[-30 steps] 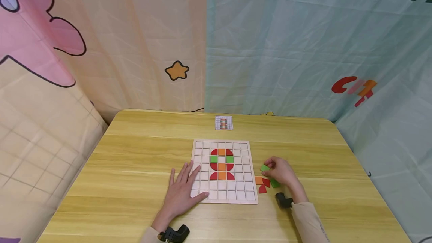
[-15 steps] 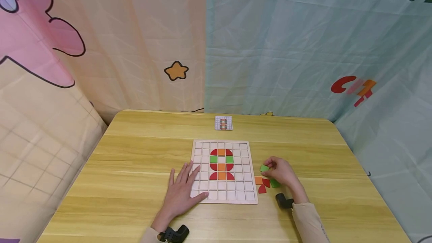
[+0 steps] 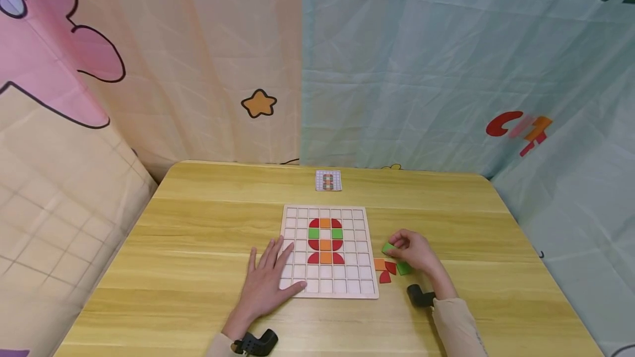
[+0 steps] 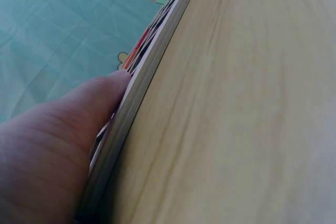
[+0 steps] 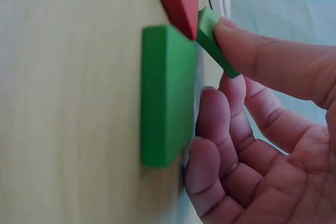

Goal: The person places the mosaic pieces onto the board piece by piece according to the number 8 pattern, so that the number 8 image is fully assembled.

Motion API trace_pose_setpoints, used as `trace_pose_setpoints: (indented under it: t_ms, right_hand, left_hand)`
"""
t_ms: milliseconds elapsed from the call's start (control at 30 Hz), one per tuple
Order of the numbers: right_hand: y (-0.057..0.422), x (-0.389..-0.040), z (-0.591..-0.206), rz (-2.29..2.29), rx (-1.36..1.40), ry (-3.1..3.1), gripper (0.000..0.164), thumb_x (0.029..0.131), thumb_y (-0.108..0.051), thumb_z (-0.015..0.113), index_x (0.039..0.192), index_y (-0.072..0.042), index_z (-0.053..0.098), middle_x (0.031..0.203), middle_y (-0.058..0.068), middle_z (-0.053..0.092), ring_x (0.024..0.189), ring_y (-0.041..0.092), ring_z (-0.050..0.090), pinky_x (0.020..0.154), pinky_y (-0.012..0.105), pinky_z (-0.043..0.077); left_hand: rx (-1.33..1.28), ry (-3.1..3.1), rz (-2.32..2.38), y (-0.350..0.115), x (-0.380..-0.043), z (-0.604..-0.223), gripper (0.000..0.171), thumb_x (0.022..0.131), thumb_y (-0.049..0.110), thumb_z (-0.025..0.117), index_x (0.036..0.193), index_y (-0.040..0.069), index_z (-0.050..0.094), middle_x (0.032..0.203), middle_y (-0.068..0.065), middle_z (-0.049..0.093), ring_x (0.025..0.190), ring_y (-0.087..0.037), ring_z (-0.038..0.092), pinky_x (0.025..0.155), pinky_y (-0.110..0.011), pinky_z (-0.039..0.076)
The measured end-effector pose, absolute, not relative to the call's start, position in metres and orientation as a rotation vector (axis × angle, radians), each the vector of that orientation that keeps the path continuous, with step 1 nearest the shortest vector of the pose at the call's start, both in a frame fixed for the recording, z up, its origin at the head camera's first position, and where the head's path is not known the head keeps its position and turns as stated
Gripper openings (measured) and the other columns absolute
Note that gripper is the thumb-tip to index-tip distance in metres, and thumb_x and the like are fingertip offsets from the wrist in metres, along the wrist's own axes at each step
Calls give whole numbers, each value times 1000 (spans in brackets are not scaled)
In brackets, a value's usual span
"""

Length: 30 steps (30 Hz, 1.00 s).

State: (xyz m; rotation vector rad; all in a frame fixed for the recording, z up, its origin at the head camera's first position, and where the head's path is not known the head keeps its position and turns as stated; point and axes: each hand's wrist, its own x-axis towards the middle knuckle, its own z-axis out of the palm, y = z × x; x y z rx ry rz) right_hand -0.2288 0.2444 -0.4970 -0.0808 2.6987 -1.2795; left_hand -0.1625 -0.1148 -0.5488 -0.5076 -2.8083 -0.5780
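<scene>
A white grid board (image 3: 349,272) lies on the table, with red, orange and green pieces forming a figure in its middle columns. Fingers spread, my left hand (image 3: 267,280) rests on the board's left edge and near corner. Right of the board, my right hand (image 3: 415,249) pinches a small green tile (image 5: 211,38) between thumb and fingers, tilted in the right wrist view. Close below that hand lie another green tile (image 3: 404,268), an orange square (image 3: 379,264) and two red rounded pieces (image 3: 385,277). In the left wrist view my left thumb (image 4: 92,100) presses the board's edge.
A small printed card (image 3: 328,180) with a similar figure on a grid lies beyond the board. Printed curtains (image 3: 392,70) hang behind and beside the wooden table (image 3: 208,208). Each wrist wears a black camera (image 3: 258,343).
The green tile in my right hand tilts a little more, and my right wrist has shifted slightly to the right. My left hand stays put.
</scene>
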Motion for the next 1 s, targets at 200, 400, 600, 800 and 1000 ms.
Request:
trace_pose_setpoints:
  t_ms: [200,400,600,800,1000]
  right_hand:
    - [240,-225,-492,-1302,-106,2649,16,80,-6,75,90,2,65,75,4,59,67,17,54,58,27,46]
    - [229,-221,-487,-1298,-147,2673,15,81,-9,75,88,1,65,75,3,61,68,16,56,57,27,48]
    - [203,-216,-481,-1339,-274,2635,10,81,-9,74,86,-5,66,76,1,62,68,17,57,55,27,48]
    - [170,-211,-485,-1321,-446,2549,5,84,-9,72,89,-8,70,78,-2,62,70,17,55,60,26,48]
    - [146,-211,-488,-1278,-601,2524,6,84,-6,71,90,-9,73,78,-5,63,69,13,56,62,24,49]
  left_hand:
    - [-506,-2824,-569,-115,-163,-549,88,81,71,51,148,16,35,155,-10,21,142,-29,14,109,-57,-2]
    - [-509,-2812,-582,-115,-163,-548,88,81,70,53,147,15,36,154,-12,23,141,-31,17,109,-59,-1]
    - [-516,-2792,-579,-115,-163,-548,88,81,69,54,147,14,38,154,-13,24,140,-32,19,109,-60,1]
    - [-521,-2789,-573,-115,-163,-548,87,81,69,55,147,14,37,153,-13,24,140,-32,19,108,-60,2]
    - [-526,-2773,-568,-115,-163,-548,87,81,68,56,146,13,39,153,-14,26,139,-34,22,108,-61,4]
